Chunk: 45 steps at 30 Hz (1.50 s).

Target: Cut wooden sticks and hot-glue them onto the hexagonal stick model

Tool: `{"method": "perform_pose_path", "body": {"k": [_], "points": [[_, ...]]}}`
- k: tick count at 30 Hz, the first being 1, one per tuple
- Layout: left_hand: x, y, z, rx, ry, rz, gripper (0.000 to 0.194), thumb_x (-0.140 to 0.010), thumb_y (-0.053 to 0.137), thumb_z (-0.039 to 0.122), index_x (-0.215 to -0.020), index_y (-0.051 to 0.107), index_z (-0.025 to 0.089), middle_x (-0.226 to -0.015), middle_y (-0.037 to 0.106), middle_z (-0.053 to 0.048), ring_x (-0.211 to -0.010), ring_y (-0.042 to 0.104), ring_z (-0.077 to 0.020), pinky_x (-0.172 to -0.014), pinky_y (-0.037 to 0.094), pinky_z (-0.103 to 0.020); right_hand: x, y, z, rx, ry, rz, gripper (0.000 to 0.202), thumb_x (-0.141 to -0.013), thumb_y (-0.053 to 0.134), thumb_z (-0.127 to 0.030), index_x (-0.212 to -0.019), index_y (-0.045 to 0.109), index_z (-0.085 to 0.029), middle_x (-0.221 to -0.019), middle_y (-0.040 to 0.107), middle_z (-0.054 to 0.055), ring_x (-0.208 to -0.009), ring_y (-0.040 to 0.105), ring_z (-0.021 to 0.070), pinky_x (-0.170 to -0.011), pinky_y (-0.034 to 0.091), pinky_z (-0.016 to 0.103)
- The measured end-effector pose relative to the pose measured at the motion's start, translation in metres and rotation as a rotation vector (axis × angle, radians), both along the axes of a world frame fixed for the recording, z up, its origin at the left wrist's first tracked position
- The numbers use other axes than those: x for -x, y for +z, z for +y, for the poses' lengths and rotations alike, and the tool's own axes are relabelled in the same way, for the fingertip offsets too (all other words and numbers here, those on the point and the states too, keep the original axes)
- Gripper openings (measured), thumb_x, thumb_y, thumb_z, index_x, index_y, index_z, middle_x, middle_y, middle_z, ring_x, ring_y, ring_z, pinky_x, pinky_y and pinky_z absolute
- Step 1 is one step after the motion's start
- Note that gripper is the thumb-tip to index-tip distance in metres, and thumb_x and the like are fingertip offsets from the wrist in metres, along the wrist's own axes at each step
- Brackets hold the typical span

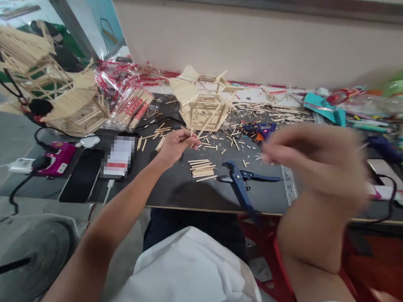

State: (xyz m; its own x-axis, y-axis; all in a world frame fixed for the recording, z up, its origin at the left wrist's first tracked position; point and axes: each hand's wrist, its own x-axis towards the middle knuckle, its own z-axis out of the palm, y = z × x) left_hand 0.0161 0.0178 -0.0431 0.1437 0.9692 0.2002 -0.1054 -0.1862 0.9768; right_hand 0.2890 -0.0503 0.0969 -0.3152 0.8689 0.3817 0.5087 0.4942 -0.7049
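Observation:
My left hand point(177, 145) pinches a thin wooden stick point(199, 135) between thumb and fingers, in front of a small house-like model built of wooden sticks point(204, 108). My right hand point(319, 160) is raised over the right side of the table, smeared by motion. Its fingers look drawn together, but whether they hold anything cannot be made out. Between the hands lies a small pile of short cut sticks point(203, 169). Beside it rests a blue-handled cutter point(240, 183), its lower handle reaching the table's front edge. A blue glue gun point(261, 128) lies farther back, left of my right hand.
At left are two phones point(80, 173), a magenta power strip point(56, 159) with cables, bagged sticks point(131, 108) and another stick model point(79, 107). Stick offcuts litter the table's back point(275, 112). A teal wrapper point(323, 108) lies at the back right. A metal bar point(231, 0) crosses above.

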Motion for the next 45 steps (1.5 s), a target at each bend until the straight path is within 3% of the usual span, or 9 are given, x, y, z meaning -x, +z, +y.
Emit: {"method": "perform_pose_path", "body": {"k": [3, 5, 7, 11, 16, 23, 31, 39, 45], "points": [[-0.003, -0.001, -0.003, 0.020, -0.049, 0.041, 0.036, -0.079, 0.082, 0.047, -0.087, 0.070, 0.014, -0.079, 0.078, -0.007, -0.065, 0.069, -0.0150, -0.070, 0.056, -0.029, 0.038, -0.040, 0.043, 0.102, 0.020, 0.115, 0.032, -0.090, 0.079, -0.051, -0.089, 0.072, -0.020, -0.069, 0.067, 0.000, -0.060, 0.059, 0.0150, -0.057, 0.048, 0.030], [-0.003, -0.003, -0.004, 0.028, -0.072, 0.081, 0.032, -0.081, 0.079, 0.044, -0.090, 0.071, 0.014, -0.082, 0.079, -0.007, -0.067, 0.071, -0.0160, -0.073, 0.057, -0.030, 0.059, -0.071, 0.066, 0.162, 0.074, 0.234, 0.038, -0.089, 0.078, -0.056, -0.095, 0.069, -0.019, -0.072, 0.067, 0.000, -0.060, 0.059, 0.0140, -0.057, 0.047, 0.028], [-0.002, -0.006, -0.003, 0.031, -0.092, 0.137, 0.026, -0.083, 0.077, 0.039, -0.088, 0.072, 0.014, -0.083, 0.080, -0.007, -0.072, 0.073, -0.0176, -0.077, 0.058, -0.031, 0.072, -0.098, 0.079, 0.160, 0.110, 0.311, 0.045, -0.087, 0.075, -0.064, -0.085, 0.065, -0.020, -0.076, 0.068, 0.001, -0.061, 0.059, 0.0135, -0.058, 0.046, 0.028], [-0.001, -0.012, 0.000, 0.027, -0.125, 0.247, 0.009, -0.082, 0.073, 0.024, -0.083, 0.076, 0.015, -0.086, 0.081, -0.005, -0.085, 0.077, -0.0216, -0.087, 0.057, -0.033, 0.079, -0.127, 0.086, 0.095, 0.158, 0.294, 0.045, -0.091, 0.068, -0.063, -0.080, 0.066, -0.020, -0.081, 0.070, 0.003, -0.068, 0.060, 0.0158, -0.065, 0.048, 0.030], [0.001, -0.016, 0.006, -0.047, -0.178, 0.367, 0.012, -0.085, 0.066, 0.021, -0.086, 0.076, 0.015, -0.091, 0.081, -0.005, -0.094, 0.077, -0.0214, -0.093, 0.056, -0.034, 0.080, -0.136, 0.088, 0.085, 0.198, 0.279, 0.028, -0.092, 0.067, -0.046, -0.086, 0.070, -0.019, -0.075, 0.069, 0.002, -0.064, 0.059, 0.0158, -0.063, 0.047, 0.030], [0.009, -0.009, 0.005, -0.120, -0.190, 0.495, 0.012, -0.084, 0.068, 0.022, -0.087, 0.078, 0.016, -0.088, 0.080, -0.004, -0.089, 0.074, -0.0205, -0.086, 0.055, -0.030, 0.085, -0.140, 0.088, 0.108, 0.240, 0.249, 0.021, -0.089, 0.069, -0.039, -0.086, 0.072, -0.018, -0.072, 0.071, 0.002, -0.064, 0.062, 0.0159, -0.065, 0.048, 0.029], [0.013, -0.005, 0.004, -0.222, -0.089, 0.720, 0.021, -0.089, 0.073, 0.034, -0.075, 0.078, 0.020, -0.079, 0.077, -0.002, -0.083, 0.070, -0.0194, -0.079, 0.050, -0.029, 0.085, -0.144, 0.087, 0.158, 0.263, 0.225, 0.017, -0.087, 0.070, -0.035, -0.084, 0.073, -0.018, -0.072, 0.072, 0.002, -0.067, 0.063, 0.0164, -0.066, 0.047, 0.028], [0.012, -0.005, 0.002, -0.191, -0.098, 0.725, 0.013, -0.086, 0.068, 0.020, -0.074, 0.073, 0.018, -0.080, 0.078, -0.003, -0.080, 0.073, -0.0210, -0.075, 0.050, -0.028, 0.083, -0.146, 0.087, 0.157, 0.263, 0.213, 0.020, -0.086, 0.070, -0.037, -0.080, 0.072, -0.018, -0.068, 0.070, 0.002, -0.066, 0.063, 0.0168, -0.065, 0.046, 0.029], [0.012, -0.007, 0.001, -0.196, -0.085, 0.743, 0.016, -0.087, 0.068, 0.022, -0.072, 0.072, 0.018, -0.077, 0.078, -0.003, -0.078, 0.073, -0.0214, -0.073, 0.048, -0.028, 0.084, -0.148, 0.087, 0.192, 0.258, 0.223, 0.025, -0.085, 0.070, -0.044, -0.081, 0.071, -0.019, -0.069, 0.071, 0.002, -0.065, 0.063, 0.0170, -0.064, 0.048, 0.029]]}}
